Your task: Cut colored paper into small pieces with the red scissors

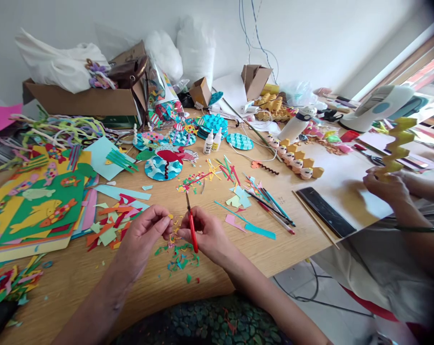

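Note:
My left hand point(149, 231) pinches a tiny piece of yellow paper point(170, 216) between thumb and fingertips. Close beside it, my right hand point(208, 235) is closed around red-handled scissors point(193, 227), whose dark blades point up and away from me. Whether the blades are parted is hard to make out. Beneath both hands lie small green, blue and yellow paper snippets point(182, 258). Left of my left hand is a heap of orange, red and pale green paper scraps point(111, 225).
Green and yellow sheets with paper fish point(54, 203) lie at left. Glue bottles point(212, 142) and blue paper discs point(163, 166) stand farther back. Pencils point(274, 206), a phone point(326, 211) and a wooden stick point(315, 219) lie right. Another person's hands point(387, 187) hold a yellow carton strip point(398, 146).

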### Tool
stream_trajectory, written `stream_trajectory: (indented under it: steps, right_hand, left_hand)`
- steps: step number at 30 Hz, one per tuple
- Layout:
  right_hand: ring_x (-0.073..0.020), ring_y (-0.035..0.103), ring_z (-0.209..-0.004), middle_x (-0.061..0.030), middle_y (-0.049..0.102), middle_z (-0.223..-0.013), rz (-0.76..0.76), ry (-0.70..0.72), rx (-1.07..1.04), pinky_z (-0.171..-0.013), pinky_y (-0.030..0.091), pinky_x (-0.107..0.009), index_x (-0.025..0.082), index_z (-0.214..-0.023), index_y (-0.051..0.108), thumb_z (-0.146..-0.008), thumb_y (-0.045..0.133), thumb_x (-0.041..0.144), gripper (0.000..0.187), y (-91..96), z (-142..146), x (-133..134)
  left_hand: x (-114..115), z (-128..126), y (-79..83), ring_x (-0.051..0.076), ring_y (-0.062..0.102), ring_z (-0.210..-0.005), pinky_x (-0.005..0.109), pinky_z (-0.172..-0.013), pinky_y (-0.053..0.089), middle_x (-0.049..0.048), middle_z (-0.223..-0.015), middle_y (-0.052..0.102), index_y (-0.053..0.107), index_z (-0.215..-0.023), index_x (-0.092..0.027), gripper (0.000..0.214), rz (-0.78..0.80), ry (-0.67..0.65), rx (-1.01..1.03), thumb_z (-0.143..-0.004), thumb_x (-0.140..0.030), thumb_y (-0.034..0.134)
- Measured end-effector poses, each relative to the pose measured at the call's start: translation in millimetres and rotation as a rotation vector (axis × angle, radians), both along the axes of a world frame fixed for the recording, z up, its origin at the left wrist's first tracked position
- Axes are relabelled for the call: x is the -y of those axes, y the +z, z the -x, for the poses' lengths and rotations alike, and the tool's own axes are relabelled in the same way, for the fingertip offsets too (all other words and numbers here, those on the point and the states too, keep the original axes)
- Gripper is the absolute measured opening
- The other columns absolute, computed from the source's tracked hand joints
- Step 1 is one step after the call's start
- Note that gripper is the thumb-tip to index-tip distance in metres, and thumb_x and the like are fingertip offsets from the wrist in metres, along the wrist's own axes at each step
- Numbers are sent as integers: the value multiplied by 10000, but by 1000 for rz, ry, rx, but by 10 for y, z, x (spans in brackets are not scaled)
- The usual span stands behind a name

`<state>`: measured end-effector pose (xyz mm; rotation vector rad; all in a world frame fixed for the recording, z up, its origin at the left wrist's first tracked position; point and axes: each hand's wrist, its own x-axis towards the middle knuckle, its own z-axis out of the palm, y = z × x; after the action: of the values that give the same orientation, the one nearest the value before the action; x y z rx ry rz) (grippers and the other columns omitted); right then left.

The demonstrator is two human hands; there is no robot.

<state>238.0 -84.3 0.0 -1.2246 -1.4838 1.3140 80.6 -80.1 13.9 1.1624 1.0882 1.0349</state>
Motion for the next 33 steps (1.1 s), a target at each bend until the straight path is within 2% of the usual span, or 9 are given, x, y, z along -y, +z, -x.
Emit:
stream_trajectory:
  steps: [5,13,18,21,25,29,33]
  right_hand:
    - [-103,485,-612,42,509,-654,65,-52,-296,-579,417,-226,190,-747,475,-621,704,367,315,95,78,-77]
    - [-80,463,-586,64,480,-616,107,-37,-408,-544,383,-196,180,-708,466,-596,707,264,278,63,121,-142]
    - [-67,439,-553,70,478,-623,148,-32,-416,-533,368,-194,182,-703,463,-590,694,258,268,87,67,-186]
    - [-72,435,-554,71,459,-607,106,-30,-297,-539,363,-198,185,-674,443,-598,683,263,263,63,43,-223]
    - [-82,427,-538,65,446,-584,-11,-40,-17,-518,331,-199,187,-682,448,-673,610,238,170,-26,8,-265]
    - [-91,434,-545,39,489,-600,-148,-88,423,-512,279,-203,182,-719,487,-750,516,188,43,-44,-174,-288]
    - [-119,487,-577,-22,578,-635,-141,-100,879,-530,263,-228,171,-733,544,-820,460,248,143,-33,-457,-248]
  left_hand:
    - [-8,-26,-5,101,459,-561,211,-537,395,-49,-580,484,527,-680,-196,130,-70,-39,-122,-790,-265,534]
    - [-24,-32,-34,109,454,-546,223,-518,388,-49,-571,468,505,-672,-196,138,-102,-91,-222,-775,-288,519]
    - [-71,-4,-44,131,514,-615,256,-571,437,-2,-666,551,552,-763,-175,186,-16,-69,-160,-801,-343,480]
    - [-146,6,-69,131,510,-609,250,-556,427,-12,-653,545,555,-767,-182,170,-30,-105,-238,-777,-342,502]
    - [-275,3,-176,113,447,-561,226,-519,380,-50,-600,464,523,-713,-193,130,-155,-233,-424,-764,-310,497]
    - [-478,-8,-261,116,474,-575,216,-529,394,-48,-612,473,501,-725,-193,151,-220,-298,-559,-791,-315,441]
    - [-791,-87,-303,124,495,-563,218,-528,382,-36,-613,519,511,-714,-189,137,-366,-284,-874,-778,-266,416]
